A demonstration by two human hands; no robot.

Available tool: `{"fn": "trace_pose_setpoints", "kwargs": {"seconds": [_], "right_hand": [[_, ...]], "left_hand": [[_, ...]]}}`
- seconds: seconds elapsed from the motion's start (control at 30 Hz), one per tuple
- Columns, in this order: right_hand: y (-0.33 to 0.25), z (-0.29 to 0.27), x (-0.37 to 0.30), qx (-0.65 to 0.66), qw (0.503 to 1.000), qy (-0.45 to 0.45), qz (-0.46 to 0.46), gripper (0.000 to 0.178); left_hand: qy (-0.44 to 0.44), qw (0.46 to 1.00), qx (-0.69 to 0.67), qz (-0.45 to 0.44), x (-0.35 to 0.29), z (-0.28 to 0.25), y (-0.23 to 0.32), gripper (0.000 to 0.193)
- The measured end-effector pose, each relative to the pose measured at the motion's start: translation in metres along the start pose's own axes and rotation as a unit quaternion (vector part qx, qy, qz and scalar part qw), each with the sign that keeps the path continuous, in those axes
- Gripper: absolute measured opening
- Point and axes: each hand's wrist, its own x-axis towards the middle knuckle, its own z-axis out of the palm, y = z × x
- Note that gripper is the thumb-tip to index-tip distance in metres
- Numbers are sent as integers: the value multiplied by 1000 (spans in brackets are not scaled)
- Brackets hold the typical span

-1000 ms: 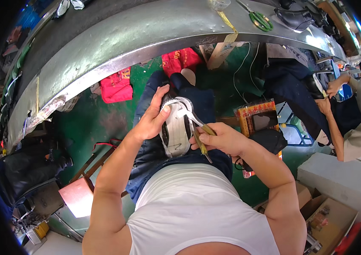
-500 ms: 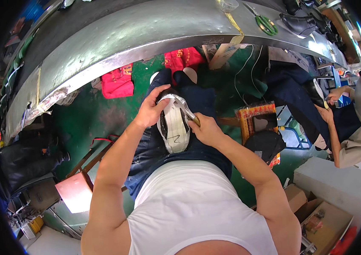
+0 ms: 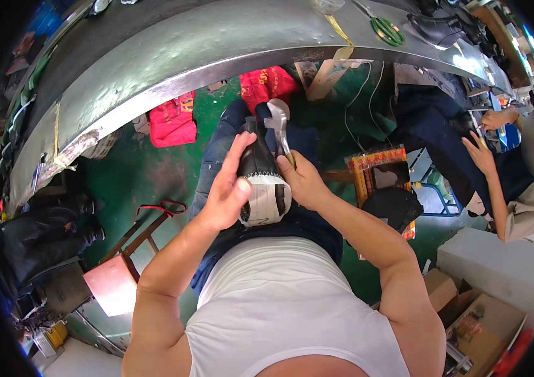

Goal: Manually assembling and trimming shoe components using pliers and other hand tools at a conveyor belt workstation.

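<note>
At the far left, dark bundled goods (image 3: 34, 245) sat on the green floor, too shadowed to tell apart, with a small wooden stool (image 3: 135, 235) just right of them. A long grey metal bench (image 3: 172, 56) curved across the far side, and two red bags (image 3: 172, 119) lay on the floor near its edge. The left hand (image 3: 226, 191) was spread, palm and fingers pressed against the left side of a shoe upper on a last (image 3: 260, 182) resting over the person's lap (black at the far end, whitish at the near end). The right hand (image 3: 304, 182) was closed around the handle of metal lasting pincers (image 3: 277, 122), whose head stood above the shoe's far end; the handle itself was hidden in the fist. Further right stood a red-and-yellow box (image 3: 383, 169). At the far right another person (image 3: 518, 182) sat, both hands (image 3: 490, 135) raised, what they held too small to make out.
</note>
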Motion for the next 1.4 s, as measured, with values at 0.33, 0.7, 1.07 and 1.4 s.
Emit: {"fn": "trace_pose_setpoints", "kwargs": {"seconds": [0.33,0.7,1.07,1.4], "right_hand": [[21,3,9,52,998,18,-31,41],[13,-39,-32,-10,981,-40,192,25],[-19,-56,-47,-416,873,-241,-83,36],[-114,-27,4,-613,674,-397,114,22]], "left_hand": [[25,970,239,-21,5,-4,-13,74],[118,936,-49,-329,-23,-10,-95,47],[130,940,69,-306,-52,14,-106,105],[72,940,204,-265,-46,42,-75,98]]}}
